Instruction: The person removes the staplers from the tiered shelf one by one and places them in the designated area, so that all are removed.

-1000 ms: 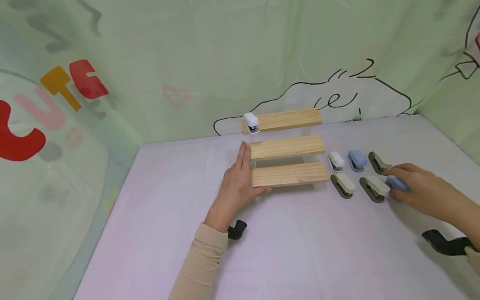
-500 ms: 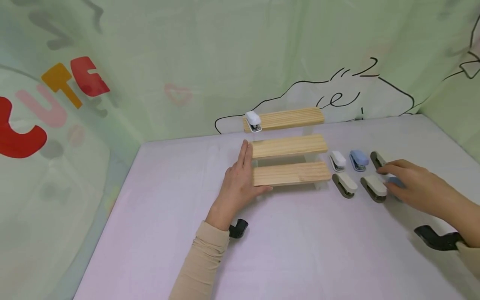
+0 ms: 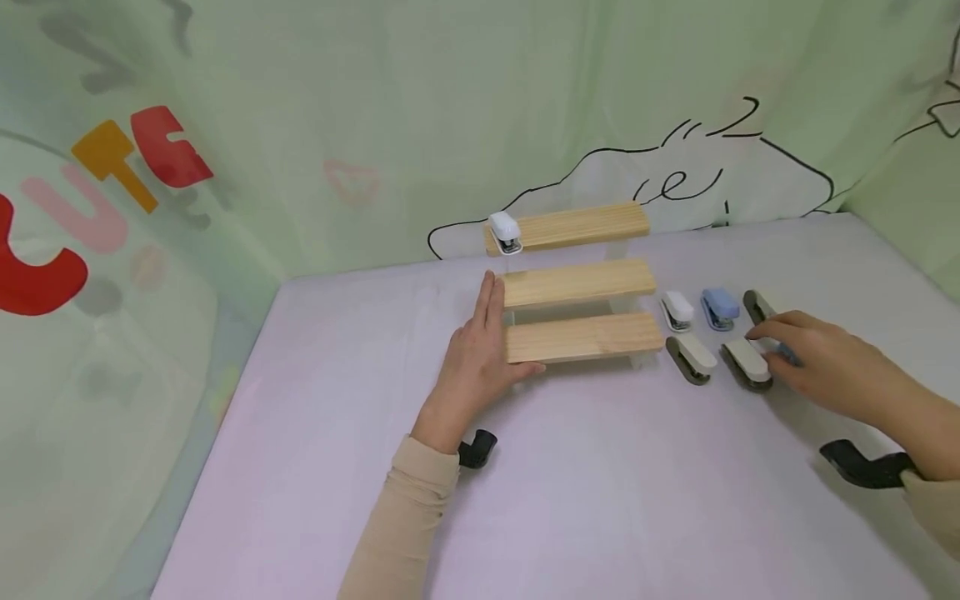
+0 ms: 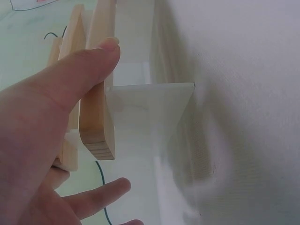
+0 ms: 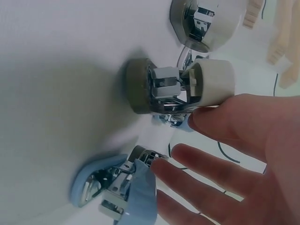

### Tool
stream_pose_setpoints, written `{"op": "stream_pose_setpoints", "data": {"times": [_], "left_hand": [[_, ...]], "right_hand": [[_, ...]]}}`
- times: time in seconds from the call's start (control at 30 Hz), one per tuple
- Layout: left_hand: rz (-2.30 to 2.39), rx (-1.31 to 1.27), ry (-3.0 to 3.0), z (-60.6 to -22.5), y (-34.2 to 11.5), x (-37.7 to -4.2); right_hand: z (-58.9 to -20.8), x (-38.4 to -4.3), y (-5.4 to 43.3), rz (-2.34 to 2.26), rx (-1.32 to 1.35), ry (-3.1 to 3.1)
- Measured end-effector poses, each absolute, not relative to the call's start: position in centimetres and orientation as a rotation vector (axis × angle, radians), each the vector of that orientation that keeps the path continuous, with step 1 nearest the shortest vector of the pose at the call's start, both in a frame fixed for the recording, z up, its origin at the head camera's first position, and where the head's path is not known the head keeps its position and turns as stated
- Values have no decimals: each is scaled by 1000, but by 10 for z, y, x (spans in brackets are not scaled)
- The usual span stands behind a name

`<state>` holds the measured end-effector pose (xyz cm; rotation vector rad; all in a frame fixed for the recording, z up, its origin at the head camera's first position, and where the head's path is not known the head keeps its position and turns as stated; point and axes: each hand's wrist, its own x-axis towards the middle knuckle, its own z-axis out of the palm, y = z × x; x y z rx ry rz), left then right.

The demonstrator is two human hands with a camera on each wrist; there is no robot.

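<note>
A tiered rack with wooden planks (image 3: 585, 337) and clear supports stands mid-table. My left hand (image 3: 474, 350) rests against its left end. The fingers lie straight along the plank ends, and the thumb (image 4: 89, 63) presses the lowest plank's front. My right hand (image 3: 832, 362) is over the staplers at the right. Its thumb touches the side of a grey-and-white stapler (image 5: 215, 82), which sits on the table. Close to the other fingers is a blue stapler (image 5: 140, 192), mostly hidden by the hand in the head view. A white stapler (image 3: 506, 232) sits on the top plank's left end.
To the rack's right stand a white stapler (image 3: 677, 310), a blue stapler (image 3: 721, 308), a grey-and-white stapler (image 3: 692, 357) and another (image 3: 759, 305) partly behind the right hand. A printed green cloth (image 3: 450, 100) hangs behind the table (image 3: 585, 492).
My right hand has moved left, from over the near blue stapler to the grey-and-white stapler beside it. The left hand has stayed against the rack.
</note>
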<state>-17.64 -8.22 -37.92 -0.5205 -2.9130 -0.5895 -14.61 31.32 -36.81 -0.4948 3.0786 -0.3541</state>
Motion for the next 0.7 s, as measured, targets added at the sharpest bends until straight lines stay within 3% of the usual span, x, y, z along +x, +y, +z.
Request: {"op": "stream_pose_setpoints", "data": {"times": [0.7], "left_hand": [[-612,-515,-2925,-380,-81,-178]], "right_hand": [[-386,-156,308,-386,-554,3010]]}}
